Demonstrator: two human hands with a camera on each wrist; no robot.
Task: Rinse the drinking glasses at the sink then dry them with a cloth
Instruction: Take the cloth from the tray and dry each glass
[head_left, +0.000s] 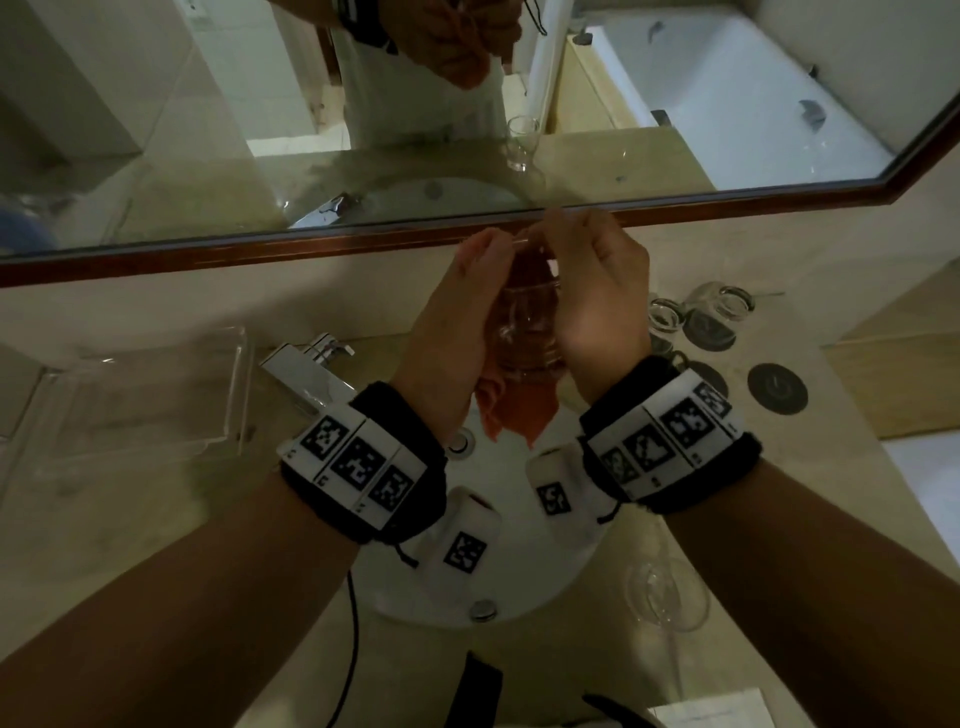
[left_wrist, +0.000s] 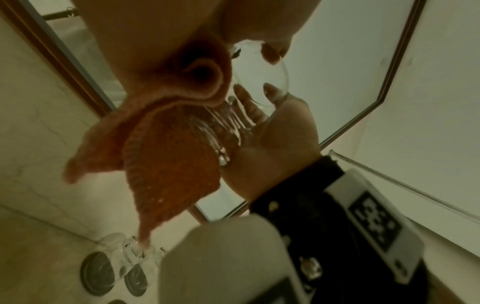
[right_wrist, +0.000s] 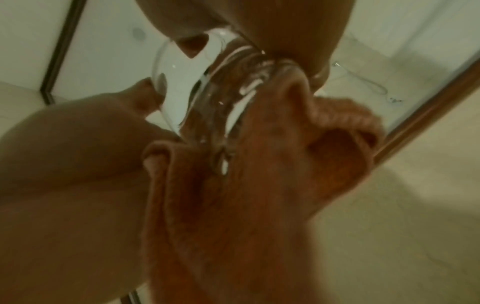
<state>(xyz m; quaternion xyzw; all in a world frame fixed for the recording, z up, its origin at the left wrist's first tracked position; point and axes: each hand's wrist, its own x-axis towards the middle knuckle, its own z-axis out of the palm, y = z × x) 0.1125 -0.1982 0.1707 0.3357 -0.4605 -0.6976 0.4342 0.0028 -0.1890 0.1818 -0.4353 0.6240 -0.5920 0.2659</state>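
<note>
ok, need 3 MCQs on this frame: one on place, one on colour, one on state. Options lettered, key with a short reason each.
1. Where is the held glass?
A. above the sink basin
B. in the clear tray
C. on the floor

2. What colour is the cloth?
A. blue
B. orange
C. white

3. What state is the faucet in?
A. running hard
B. no water visible
C. removed

Key:
1 A, since the left hand and right hand hold it up over the basin.
2 B, as the cloth hanging beneath the glass is orange in all views.
3 B, because no stream shows at the spout.
</note>
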